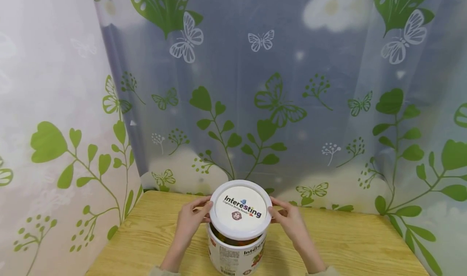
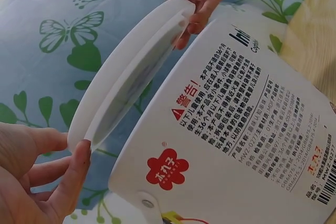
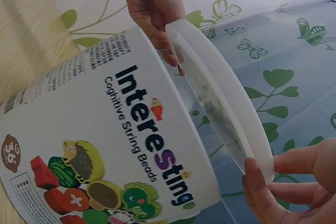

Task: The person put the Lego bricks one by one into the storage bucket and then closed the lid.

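A round white lid (image 1: 238, 211) printed "Interesting" is pinched at opposite edges by my left hand (image 1: 191, 219) and my right hand (image 1: 290, 221). It hovers just above a white bucket (image 1: 233, 257) of string beads, with a gap between lid and rim in both wrist views. Dark and coloured contents show faintly through that gap in the head view. In the left wrist view the thumb and fingers of the left hand (image 2: 44, 177) hold the lid's rim (image 2: 126, 72). The right hand (image 3: 294, 182) grips the other side of the lid (image 3: 226, 93).
The bucket stands on a wood-grain table (image 1: 153, 227). Behind the table hangs a blue curtain (image 1: 233, 105) printed with butterflies and leaves, and a pale curtain (image 1: 54, 105) covers the left side. A handle mount (image 2: 148, 203) sits on the bucket's side.
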Available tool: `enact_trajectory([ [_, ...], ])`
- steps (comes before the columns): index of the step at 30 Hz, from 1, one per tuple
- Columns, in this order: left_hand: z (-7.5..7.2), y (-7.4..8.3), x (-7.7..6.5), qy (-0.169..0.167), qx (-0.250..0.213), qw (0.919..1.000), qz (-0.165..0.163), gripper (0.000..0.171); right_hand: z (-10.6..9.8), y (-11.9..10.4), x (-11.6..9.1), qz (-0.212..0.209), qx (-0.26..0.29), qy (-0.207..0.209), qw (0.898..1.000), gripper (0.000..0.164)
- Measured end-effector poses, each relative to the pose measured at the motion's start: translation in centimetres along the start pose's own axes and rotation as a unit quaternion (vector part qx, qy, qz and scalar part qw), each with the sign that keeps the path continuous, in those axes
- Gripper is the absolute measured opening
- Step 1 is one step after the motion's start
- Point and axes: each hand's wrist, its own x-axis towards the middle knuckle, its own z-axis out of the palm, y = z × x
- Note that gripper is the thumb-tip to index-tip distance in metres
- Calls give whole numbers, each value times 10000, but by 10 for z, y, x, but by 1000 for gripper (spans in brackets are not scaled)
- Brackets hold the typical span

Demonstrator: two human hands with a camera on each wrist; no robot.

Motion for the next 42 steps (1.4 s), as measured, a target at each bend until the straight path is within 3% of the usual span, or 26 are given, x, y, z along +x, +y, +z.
enact_trajectory([
  [9,-7,-9,-3,56,524,9986,-96,30,13,7,-4,-267,-912,-19,9955,41],
  [15,-8,-20,-4,-4,953,9954,-72,30,15,11,-6,-308,-1224,73,9920,40],
  [24,-6,-28,-5,-69,908,9956,-219,31,13,18,-7,-178,-1483,3,9888,41],
  [36,0,-36,-9,-6,665,9976,204,32,14,30,-11,-1034,-1897,12,9764,41],
  [42,-1,-38,-10,35,785,9968,170,30,15,33,-11,-1134,-2136,-49,9703,41],
])
